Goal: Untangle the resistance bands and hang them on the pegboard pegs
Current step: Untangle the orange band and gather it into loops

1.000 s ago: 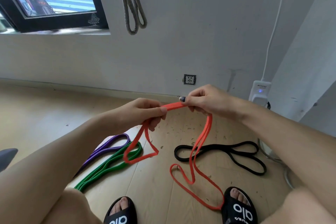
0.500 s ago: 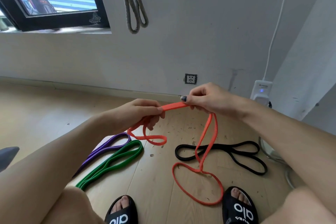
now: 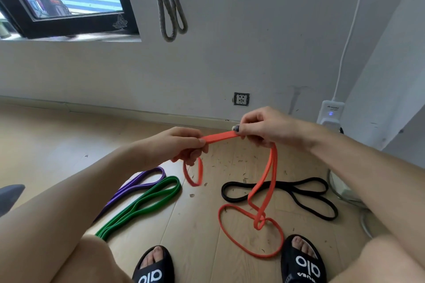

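An orange resistance band is stretched between my hands above the wooden floor. My left hand grips one end, with a short loop dangling below it. My right hand pinches the band further right, and a long twisted length hangs from it down to a loop on the floor. On the floor lie a purple band, a green band beside it, and a black band to the right. A grey band hangs on the wall above; its peg is out of view.
A dark-framed window is at upper left. A wall socket sits low on the wall, and a white plug-in device with a cable stands at right. My feet in black slides rest by the orange loop.
The loop under my left hand has been drawn up and is much shorter. The long part under my right hand has twisted and gathered into a rounder loop on the floor.
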A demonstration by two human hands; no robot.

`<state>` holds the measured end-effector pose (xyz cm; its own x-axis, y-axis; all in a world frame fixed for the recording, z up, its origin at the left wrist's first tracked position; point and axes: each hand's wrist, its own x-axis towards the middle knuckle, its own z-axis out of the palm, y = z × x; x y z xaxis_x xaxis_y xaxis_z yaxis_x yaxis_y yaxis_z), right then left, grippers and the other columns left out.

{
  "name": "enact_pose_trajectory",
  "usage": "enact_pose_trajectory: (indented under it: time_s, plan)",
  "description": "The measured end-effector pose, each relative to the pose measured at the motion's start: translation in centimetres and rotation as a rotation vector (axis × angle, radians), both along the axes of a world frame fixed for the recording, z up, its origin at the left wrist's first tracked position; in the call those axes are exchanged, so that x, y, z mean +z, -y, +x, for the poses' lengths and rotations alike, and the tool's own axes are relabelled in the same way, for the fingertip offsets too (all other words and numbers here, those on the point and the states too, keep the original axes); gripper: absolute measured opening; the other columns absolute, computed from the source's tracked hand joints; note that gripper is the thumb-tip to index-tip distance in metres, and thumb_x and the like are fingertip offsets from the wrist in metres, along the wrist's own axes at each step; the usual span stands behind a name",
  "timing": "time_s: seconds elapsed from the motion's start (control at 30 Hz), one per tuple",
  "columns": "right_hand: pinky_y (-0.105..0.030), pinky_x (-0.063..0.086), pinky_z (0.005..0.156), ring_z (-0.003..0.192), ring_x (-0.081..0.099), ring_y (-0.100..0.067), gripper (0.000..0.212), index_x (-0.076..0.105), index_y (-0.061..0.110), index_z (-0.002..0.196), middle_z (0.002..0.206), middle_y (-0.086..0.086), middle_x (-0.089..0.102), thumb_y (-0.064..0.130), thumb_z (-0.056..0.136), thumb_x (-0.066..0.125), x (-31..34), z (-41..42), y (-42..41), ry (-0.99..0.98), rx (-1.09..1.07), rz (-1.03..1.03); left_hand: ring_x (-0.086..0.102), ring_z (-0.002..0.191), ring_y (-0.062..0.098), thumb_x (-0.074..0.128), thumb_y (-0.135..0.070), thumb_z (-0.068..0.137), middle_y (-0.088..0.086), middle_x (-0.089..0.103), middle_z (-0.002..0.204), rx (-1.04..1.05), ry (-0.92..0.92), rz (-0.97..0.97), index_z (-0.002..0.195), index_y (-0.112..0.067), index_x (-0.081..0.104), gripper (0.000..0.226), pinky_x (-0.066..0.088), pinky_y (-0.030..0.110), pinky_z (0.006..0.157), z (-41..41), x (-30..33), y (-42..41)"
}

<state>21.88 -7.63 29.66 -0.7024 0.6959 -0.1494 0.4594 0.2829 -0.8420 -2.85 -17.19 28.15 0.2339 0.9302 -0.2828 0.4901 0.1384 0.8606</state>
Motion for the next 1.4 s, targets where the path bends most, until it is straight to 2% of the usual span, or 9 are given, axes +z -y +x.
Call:
enact_pose_trajectory:
  time_s: [0.1,0.3,0.43,0.6,0.7,0.8,1.0,1.2,1.4]
  plan:
    - [-0.027,0.041,0.050,0.056,0.051,-0.017,0.046,0.072,0.008,0.098,0.070,-0.004,0.067,0.050,0.101,0.054,0.1,-1.7,1.2,0.026,0.048,-0.074,0.053,0.070,0.016,0.048,-0.013,0.107,0.003,0.056,0.075,-0.013,0.002,0.006,0.098,-0.005,0.067,0.023,0.047,0.031,0.072,1.1,0.2,-0.2]
    - [-0.029,0.030,0.050,0.052,0.039,-0.012,0.039,0.070,0.014,0.078,0.060,0.004,0.048,0.047,0.098,0.063,-0.3,-1.8,1.0,0.078,0.049,0.016,0.049,0.070,0.016,0.047,-0.020,0.107,-0.002,0.053,0.071,-0.004,-0.007,-0.012,0.102,-0.005,0.068,0.027,0.046,0.028,0.072,0.9,0.3,-0.1]
    - [-0.027,0.031,0.050,0.051,0.040,-0.011,0.036,0.071,0.011,0.079,0.060,0.002,0.051,0.041,0.098,0.064,-0.1,-0.4,0.3,0.046,0.001,-0.008,0.045,0.068,0.014,0.045,-0.018,0.108,-0.003,0.050,0.070,0.028,0.031,-0.016,0.102,-0.005,0.069,0.028,0.042,0.029,0.070,-0.1,0.2,-0.1]
    - [-0.026,0.035,0.049,0.053,0.044,-0.015,0.051,0.075,0.010,0.094,0.066,-0.002,0.063,0.053,0.103,0.049,-0.3,-2.0,1.6,0.105,0.039,-0.115,0.045,0.067,0.014,0.048,-0.018,0.107,-0.001,0.050,0.070,0.013,-0.039,0.045,0.098,-0.011,0.072,0.027,0.041,0.028,0.069,1.1,0.3,-0.3]
    - [-0.023,0.034,0.049,0.054,0.045,-0.014,0.049,0.075,0.010,0.086,0.062,0.000,0.057,0.049,0.104,0.051,-0.4,-2.6,2.0,0.114,0.073,-0.084,0.047,0.069,0.014,0.049,-0.020,0.107,-0.001,0.053,0.073,0.011,-0.046,0.052,0.092,-0.017,0.072,0.027,0.042,0.030,0.070,1.3,0.2,-0.4]
    - [-0.023,0.032,0.047,0.049,0.041,-0.008,0.044,0.071,0.011,0.078,0.060,0.003,0.051,0.044,0.102,0.057,-0.2,-1.7,1.3,0.089,0.048,-0.049,0.051,0.074,0.017,0.050,-0.021,0.106,0.004,0.056,0.078,0.012,-0.024,0.028,0.102,-0.011,0.074,0.026,0.046,0.029,0.073,0.1,-0.1,-0.1]
    - [-0.025,0.030,0.049,0.052,0.039,-0.010,0.038,0.070,0.009,0.083,0.065,0.000,0.050,0.042,0.101,0.060,-0.5,-0.6,0.8,0.078,0.013,-0.091,0.044,0.060,0.012,0.051,-0.019,0.106,0.006,0.051,0.073,0.065,-0.039,0.040,0.102,-0.005,0.072,0.026,0.040,0.018,0.054,-1.4,-0.5,0.2]
    - [-0.025,0.030,0.049,0.052,0.039,-0.010,0.045,0.072,0.001,0.091,0.064,0.000,0.053,0.042,0.102,0.059,-0.4,-0.7,0.8,0.064,0.021,-0.085,0.039,0.058,0.011,0.054,-0.021,0.104,0.002,0.049,0.071,0.104,0.015,0.020,0.102,-0.007,0.072,0.024,0.036,0.021,0.052,-1.9,-0.5,0.1]
    - [-0.025,0.029,0.049,0.052,0.039,-0.012,0.042,0.076,0.006,0.093,0.065,-0.001,0.056,0.045,0.100,0.061,-0.2,-0.8,0.9,0.049,0.027,-0.082,0.040,0.058,0.009,0.061,-0.022,0.101,-0.005,0.048,0.067,0.082,-0.046,0.075,0.097,-0.015,0.073,0.014,0.038,0.022,0.055,-2.0,-0.5,0.3]
